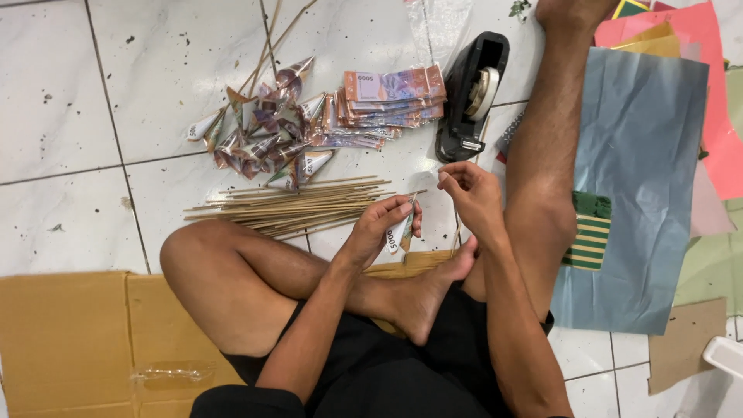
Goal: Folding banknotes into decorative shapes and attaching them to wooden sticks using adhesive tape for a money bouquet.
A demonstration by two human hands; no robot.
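I sit cross-legged on a white tiled floor. My left hand (381, 227) is closed around a banknote rolled into a small cone (402, 233), held just above my foot. My right hand (470, 195) hovers beside it with fingertips pinched together near the cone's top; a thin wooden stick (457, 232) runs down past it. A bundle of thin wooden sticks (298, 205) lies on the floor just left of my hands. Beyond it sits a heap of finished banknote cones (261, 135) and a stack of flat banknotes (387, 99).
A black tape dispenser (472, 97) stands beyond my right hand. Sheets of coloured paper, blue-grey (642, 178) and pink (716, 85), cover the floor at right. Flattened cardboard (77, 340) lies under my left leg. A white container corner (726, 358) shows at lower right.
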